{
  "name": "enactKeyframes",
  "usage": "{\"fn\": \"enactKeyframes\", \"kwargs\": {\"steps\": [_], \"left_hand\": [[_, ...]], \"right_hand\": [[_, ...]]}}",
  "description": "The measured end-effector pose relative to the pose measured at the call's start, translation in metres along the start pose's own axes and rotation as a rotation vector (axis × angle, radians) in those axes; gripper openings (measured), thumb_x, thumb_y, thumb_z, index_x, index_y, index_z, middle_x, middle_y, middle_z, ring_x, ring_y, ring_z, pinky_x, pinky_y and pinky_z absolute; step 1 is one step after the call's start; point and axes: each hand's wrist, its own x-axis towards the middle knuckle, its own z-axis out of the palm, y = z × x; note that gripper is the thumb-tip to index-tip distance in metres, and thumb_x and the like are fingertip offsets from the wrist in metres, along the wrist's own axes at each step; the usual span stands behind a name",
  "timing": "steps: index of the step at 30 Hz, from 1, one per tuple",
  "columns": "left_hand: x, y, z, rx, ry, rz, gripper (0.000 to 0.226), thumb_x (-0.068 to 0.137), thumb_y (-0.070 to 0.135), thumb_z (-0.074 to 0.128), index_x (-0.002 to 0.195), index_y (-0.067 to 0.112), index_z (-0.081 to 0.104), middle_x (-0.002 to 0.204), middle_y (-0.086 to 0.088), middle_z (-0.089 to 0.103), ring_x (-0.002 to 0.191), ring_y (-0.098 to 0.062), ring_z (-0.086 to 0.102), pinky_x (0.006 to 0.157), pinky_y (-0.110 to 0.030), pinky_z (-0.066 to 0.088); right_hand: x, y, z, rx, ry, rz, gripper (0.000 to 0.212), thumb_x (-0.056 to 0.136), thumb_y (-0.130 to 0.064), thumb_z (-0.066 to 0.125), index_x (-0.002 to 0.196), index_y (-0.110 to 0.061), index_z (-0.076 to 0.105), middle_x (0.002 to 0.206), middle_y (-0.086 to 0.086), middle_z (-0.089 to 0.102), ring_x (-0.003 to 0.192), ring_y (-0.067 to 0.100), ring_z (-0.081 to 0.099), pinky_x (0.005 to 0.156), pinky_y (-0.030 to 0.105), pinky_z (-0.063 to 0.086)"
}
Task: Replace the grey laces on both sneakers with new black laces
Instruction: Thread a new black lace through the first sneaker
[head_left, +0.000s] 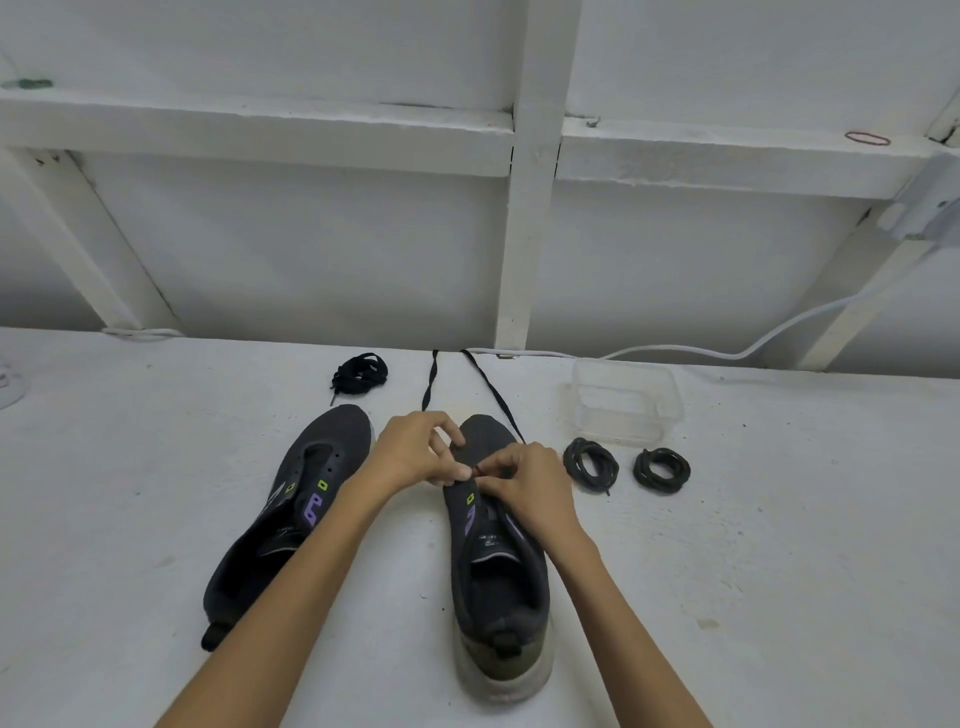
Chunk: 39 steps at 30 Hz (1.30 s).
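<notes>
Two dark sneakers stand on the white table, toes pointing away. The left sneaker (291, 499) has bare eyelets and no lace. Over the front of the right sneaker (498, 561), my left hand (415, 452) pinches the eyelet edge and my right hand (524, 478) pinches the tip of a flat black lace (491, 395). Both ends of that lace run away from the shoe toward the table's far edge. A second black lace (361, 375) lies bundled beyond the left sneaker. Two coiled grey laces (591, 464) (661, 470) lie to the right of the right sneaker.
A clear plastic container (626, 401) sits behind the coiled laces. A white cable (727, 353) runs along the table's far edge against the white framed wall. A white round object (8, 387) shows at the left edge.
</notes>
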Motion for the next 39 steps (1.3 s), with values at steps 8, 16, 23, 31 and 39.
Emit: {"fn": "enactKeyframes", "kwargs": {"steps": [8,16,23,31,39], "left_hand": [[-0.005,-0.013,0.012,-0.046,-0.006,0.032,0.028,0.07,0.024,0.086,0.092,0.021,0.069,0.073,0.002,0.074,0.068,0.004,0.063,0.083,-0.021,0.045],[-0.016,-0.018,0.031,0.067,0.09,0.114,0.05,0.058,0.07,0.059,0.101,0.046,0.066,0.106,0.023,0.065,0.104,0.004,0.059,0.1,-0.035,0.046],[-0.023,-0.001,0.029,0.191,0.132,0.118,0.055,0.059,0.059,0.048,0.109,0.044,0.066,0.114,0.022,0.064,0.11,-0.002,0.053,0.107,-0.041,0.036],[-0.013,-0.005,0.054,-0.091,0.38,0.253,0.009,0.091,0.025,0.066,0.092,0.021,0.074,0.091,0.009,0.07,0.09,-0.008,0.061,0.087,-0.034,0.049],[-0.017,-0.012,0.069,-0.169,0.443,0.277,0.008,0.09,0.023,0.067,0.087,0.03,0.069,0.089,0.018,0.066,0.093,-0.001,0.06,0.083,-0.018,0.046]], "right_hand": [[-0.002,-0.007,-0.002,-0.232,-0.062,-0.062,0.014,0.087,-0.025,0.061,0.098,-0.022,0.069,0.094,-0.006,0.066,0.09,0.015,0.06,0.07,0.03,0.043],[0.0,-0.005,0.001,-0.225,-0.12,-0.143,0.013,0.083,-0.002,0.046,0.085,-0.014,0.048,0.092,0.004,0.056,0.083,0.025,0.053,0.069,0.038,0.04],[0.003,0.012,-0.01,0.772,-0.023,0.236,0.016,0.097,-0.002,0.049,0.084,-0.009,0.055,0.052,-0.006,0.04,0.043,0.007,0.032,0.04,0.016,0.026],[-0.004,0.016,-0.014,0.935,-0.024,0.19,0.009,0.09,-0.007,0.065,0.097,-0.006,0.07,0.062,0.001,0.052,0.045,0.008,0.035,0.042,0.017,0.03],[-0.001,0.006,-0.02,0.807,-0.052,0.156,0.021,0.085,-0.009,0.072,0.106,-0.014,0.075,0.075,-0.001,0.066,0.052,0.006,0.04,0.053,0.017,0.036]]}}
